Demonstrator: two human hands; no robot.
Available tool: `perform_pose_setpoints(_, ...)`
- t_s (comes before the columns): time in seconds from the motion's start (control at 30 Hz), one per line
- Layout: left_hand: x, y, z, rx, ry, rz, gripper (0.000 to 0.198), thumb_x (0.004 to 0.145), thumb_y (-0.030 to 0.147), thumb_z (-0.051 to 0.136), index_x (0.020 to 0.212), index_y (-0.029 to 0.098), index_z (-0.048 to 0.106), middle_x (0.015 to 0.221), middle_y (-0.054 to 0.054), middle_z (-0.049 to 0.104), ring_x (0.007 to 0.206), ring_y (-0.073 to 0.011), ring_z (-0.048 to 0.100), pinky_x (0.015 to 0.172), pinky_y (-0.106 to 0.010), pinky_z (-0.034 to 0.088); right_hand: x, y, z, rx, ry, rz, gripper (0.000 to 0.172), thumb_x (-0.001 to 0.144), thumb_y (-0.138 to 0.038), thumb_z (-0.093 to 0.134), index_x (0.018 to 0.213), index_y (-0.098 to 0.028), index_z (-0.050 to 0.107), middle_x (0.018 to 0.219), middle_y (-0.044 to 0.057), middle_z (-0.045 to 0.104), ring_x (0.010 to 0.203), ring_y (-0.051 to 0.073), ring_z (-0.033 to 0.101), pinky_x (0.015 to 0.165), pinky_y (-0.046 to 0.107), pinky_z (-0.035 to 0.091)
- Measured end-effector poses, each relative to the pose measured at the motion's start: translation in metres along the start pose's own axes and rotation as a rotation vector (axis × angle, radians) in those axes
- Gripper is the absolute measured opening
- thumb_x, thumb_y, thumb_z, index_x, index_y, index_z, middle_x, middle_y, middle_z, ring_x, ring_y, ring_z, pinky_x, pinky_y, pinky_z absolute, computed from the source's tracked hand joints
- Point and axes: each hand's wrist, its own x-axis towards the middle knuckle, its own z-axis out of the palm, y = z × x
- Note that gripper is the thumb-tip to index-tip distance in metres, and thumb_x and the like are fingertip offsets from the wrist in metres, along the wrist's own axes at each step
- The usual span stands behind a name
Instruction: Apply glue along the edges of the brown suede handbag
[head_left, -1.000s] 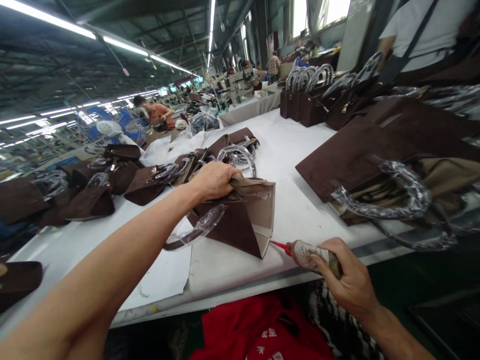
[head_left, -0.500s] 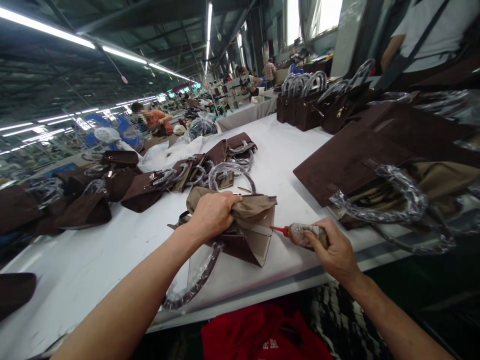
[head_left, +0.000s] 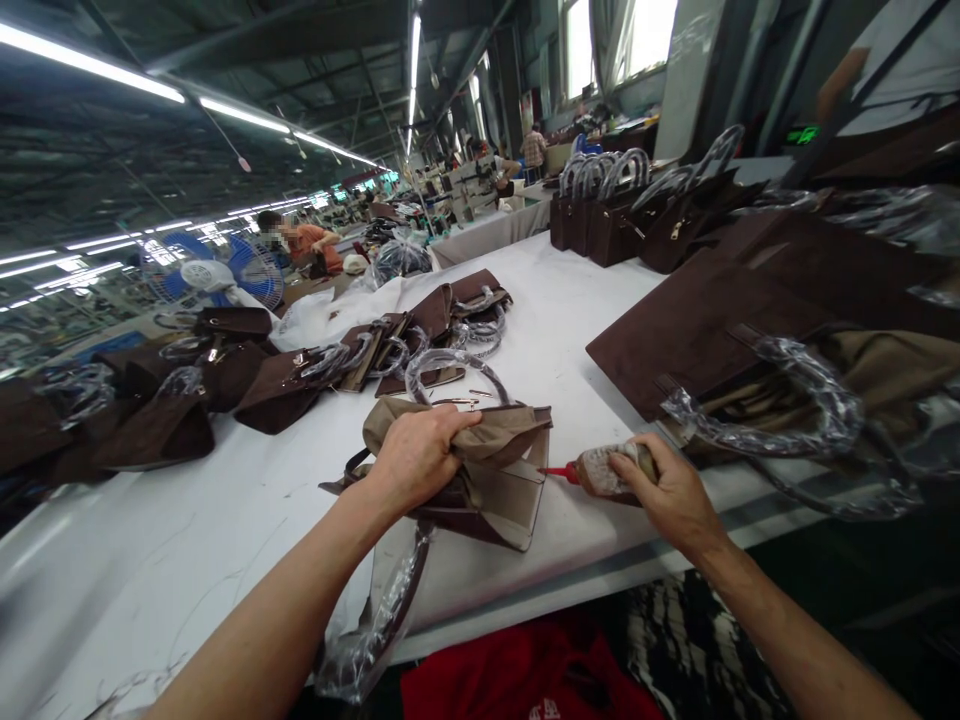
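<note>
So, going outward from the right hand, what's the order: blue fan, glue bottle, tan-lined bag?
1. glue bottle: held in the right hand itself.
2. tan-lined bag: just to its left, gripped by the left hand.
3. blue fan: far off to the left, in the background.

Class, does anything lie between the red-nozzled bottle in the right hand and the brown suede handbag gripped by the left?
Nothing visible does. The tip of the red-nozzled bottle points at the open tan side of the brown suede handbag, over white table.
</note>
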Motion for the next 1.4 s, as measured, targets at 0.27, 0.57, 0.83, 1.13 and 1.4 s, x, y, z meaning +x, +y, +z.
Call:
perform_pose_setpoints(0.27,-0.003,-0.002,0.002,-0.034,-0.002,-0.004,0.048,0.085,0.011,0.06,0.129,0.026,0.07,0.105,-0.006,0.074,0.1,-0.029,0.072,0.086,-0.039,0.056,-0.001,-0.002,-0.005,0.022,-0.026,0.055,0.029,0.087,-0.053,0.06,0.08,-0.025,0.056,0.062,-0.003,0.056,0.06,0.019,0.055,0.056,0.029,0.044)
perform_pose_setpoints(0.57,-0.005,-0.003,0.003,-0.045,0.019,0.003,0.051,0.082,0.008,0.062,0.129,0.027,0.071,0.105,-0.005,0.074,0.1,-0.0267,0.072,0.089,-0.037,0.056,-0.001,0.004,-0.006,0.015,-0.011,0.061,0.03,0.086,-0.054,0.06,0.079,-0.025,0.056,0.062,-0.003,0.055,0.06,0.019,0.054,0.057,0.029,0.043)
perform_pose_setpoints(0.83,-0.01,-0.003,0.004,-0.042,0.039,0.015,0.048,0.085,0.009,0.06,0.128,0.026,0.071,0.103,-0.005,0.074,0.097,-0.0267,0.072,0.085,-0.036,0.056,-0.006,0.003,-0.005,0.028,-0.045,0.044,0.028,0.09,-0.052,0.059,0.083,-0.025,0.056,0.066,-0.003,0.056,0.063,0.019,0.056,0.059,0.029,0.045)
perform_pose_setpoints(1.13,-0.016,-0.005,0.008,-0.081,0.081,0.036,0.045,0.085,0.01,0.061,0.126,0.024,0.072,0.101,-0.006,0.074,0.095,-0.0261,0.073,0.082,-0.036,0.056,-0.013,-0.001,-0.003,-0.001,-0.037,-0.062,0.028,0.092,-0.051,0.059,0.083,-0.025,0.055,0.066,-0.003,0.054,0.061,0.018,0.052,0.059,0.03,0.041)
perform_pose_setpoints(1.4,-0.021,-0.009,0.013,-0.112,0.136,0.053,0.044,0.084,0.008,0.06,0.123,0.024,0.073,0.103,-0.005,0.075,0.094,-0.0232,0.073,0.083,-0.034,0.057,-0.018,-0.01,-0.006,-0.013,-0.052,-0.108,0.024,0.092,-0.047,0.059,0.082,-0.025,0.055,0.068,-0.002,0.055,0.062,0.018,0.053,0.061,0.031,0.042)
